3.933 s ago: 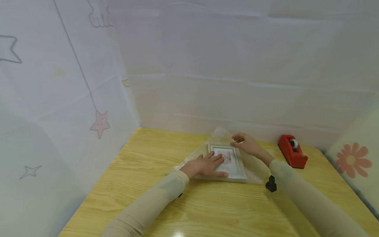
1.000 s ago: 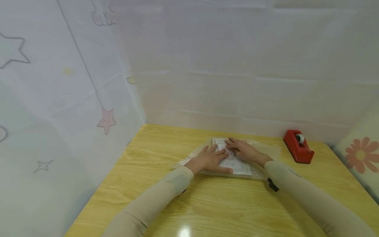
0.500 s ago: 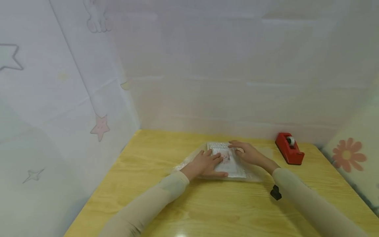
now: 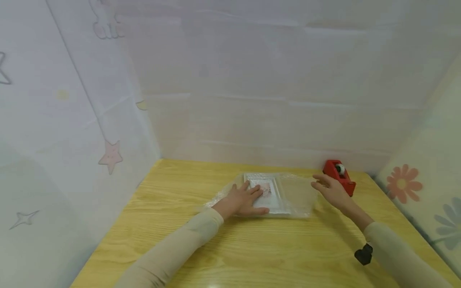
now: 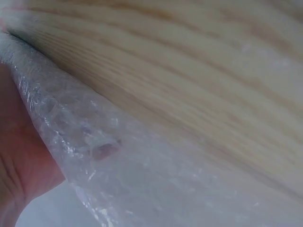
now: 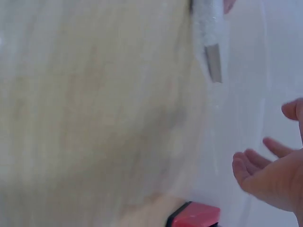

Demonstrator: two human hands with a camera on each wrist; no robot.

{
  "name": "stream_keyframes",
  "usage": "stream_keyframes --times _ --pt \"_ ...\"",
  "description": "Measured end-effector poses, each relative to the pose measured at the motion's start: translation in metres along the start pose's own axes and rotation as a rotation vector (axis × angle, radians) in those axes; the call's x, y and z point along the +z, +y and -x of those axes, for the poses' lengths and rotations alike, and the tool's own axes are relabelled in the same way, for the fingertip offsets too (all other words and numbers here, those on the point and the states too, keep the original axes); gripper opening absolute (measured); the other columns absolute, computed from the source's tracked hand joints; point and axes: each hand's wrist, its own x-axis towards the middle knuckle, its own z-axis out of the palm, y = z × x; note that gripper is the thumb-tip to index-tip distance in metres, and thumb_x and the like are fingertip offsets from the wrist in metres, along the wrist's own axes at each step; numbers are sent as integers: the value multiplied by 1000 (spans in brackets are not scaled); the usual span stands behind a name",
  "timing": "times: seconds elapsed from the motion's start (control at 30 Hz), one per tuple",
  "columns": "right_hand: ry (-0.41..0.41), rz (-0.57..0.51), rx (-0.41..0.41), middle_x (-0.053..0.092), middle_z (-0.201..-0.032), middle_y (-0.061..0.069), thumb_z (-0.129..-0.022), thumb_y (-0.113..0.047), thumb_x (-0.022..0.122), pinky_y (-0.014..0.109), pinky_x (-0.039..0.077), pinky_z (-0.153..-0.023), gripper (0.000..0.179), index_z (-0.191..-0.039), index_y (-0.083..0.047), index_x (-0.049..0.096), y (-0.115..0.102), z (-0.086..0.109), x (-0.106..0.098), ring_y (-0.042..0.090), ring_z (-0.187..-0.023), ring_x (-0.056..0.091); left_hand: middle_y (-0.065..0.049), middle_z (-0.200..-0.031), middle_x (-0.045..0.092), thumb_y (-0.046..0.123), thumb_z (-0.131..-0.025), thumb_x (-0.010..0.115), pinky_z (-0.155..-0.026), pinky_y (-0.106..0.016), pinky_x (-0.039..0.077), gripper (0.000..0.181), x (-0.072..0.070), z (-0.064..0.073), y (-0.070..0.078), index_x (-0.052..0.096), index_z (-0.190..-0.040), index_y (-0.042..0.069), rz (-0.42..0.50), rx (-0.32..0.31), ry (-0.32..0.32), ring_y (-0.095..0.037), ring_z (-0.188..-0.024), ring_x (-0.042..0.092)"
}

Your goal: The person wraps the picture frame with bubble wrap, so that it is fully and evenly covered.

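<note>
Across the near part of the table (image 4: 252,256), we see two pale sleeves (image 4: 173,248) reaching in, one toward each side edge. A small black device (image 4: 363,254) sits at the right cuff, toward the table's right edge. Beyond the cuffs, we find the left hand (image 4: 242,201) laid flat, its fingers straight and spread apart, over the left side of a pale picture frame (image 4: 275,200). That frame lies about midway between the table's left and right edges, closer to the far edge than to the near one, with a pinkish print (image 4: 265,189) showing in it. Clear bubble wrap (image 4: 299,196) spreads out on both sides of the frame; we cannot tell whether a layer of it covers the front. Near the wrap's right end, we see the right hand (image 4: 335,194) raised above the table, its fingers loosely bent and its thumb apart from them; we cannot tell whether a fingertip touches the wrap. Just past this hand, by the far right corner, stands a red tape dispenser (image 4: 346,182) holding a roll of tape (image 4: 340,169). Behind the far edge, we face a pale, creased backdrop (image 4: 252,80).
</note>
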Motion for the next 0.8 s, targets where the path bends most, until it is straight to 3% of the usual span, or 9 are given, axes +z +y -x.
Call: stream_keyframes --times 0.1,0.17,0.3,0.43,0.57,0.63,0.8 --pt "67 -64 104 41 -153 27 -105 -51 53 64 39 -103 74 -155 0 36 7 6 6 46 -137 40 9 -168 17 93 -84 16 -111 -70 19 102 -3 2 -2 21 -165 31 8 -6 -2 -32 -153 10" --pt "112 -164 185 35 -156 27 -104 -53 53 62 35 -107 81 -158 1 27 10 9 13 45 -140 36 8 -168 17 94 -83 14 -111 -71 18 103 -3 3 -3 21 -165 31 3 -5 0 -31 -153 10" --pt "188 -506 305 22 -162 28 -106 -47 50 53 26 -116 85 -161 4 11 13 13 28 40 -147 26 9 -168 18 95 -82 12 -111 -71 17 105 -1 3 -1 22 -164 31 -1 2 1 -31 -153 11" --pt "226 -843 385 8 -166 21 -110 -39 43 41 20 -119 74 -162 0 9 16 10 43 34 -151 16 9 -168 19 95 -82 14 -111 -71 17 104 2 5 -1 23 -164 31 13 2 -9 -31 -153 12" --pt "229 -1061 430 -15 -167 10 -111 -38 35 39 4 -120 70 -164 -10 -1 20 3 54 28 -152 -7 8 -168 18 95 -82 16 -111 -71 16 104 2 6 0 23 -164 31 24 -3 -21 -31 -153 10" --pt "223 -1198 422 -17 -167 9 -111 -37 34 39 3 -120 72 -164 -12 -8 22 -3 57 28 -152 -9 9 -168 17 95 -82 15 -112 -71 16 105 2 7 0 22 -164 31 21 -4 -23 -31 -153 10" --pt "199 -1564 362 -3 -169 10 -110 -33 45 36 19 -119 82 -162 -15 -16 27 -15 63 25 -153 11 8 -168 17 93 -84 18 -111 -71 18 102 -4 8 -1 23 -164 30 21 5 -11 -32 -153 11"
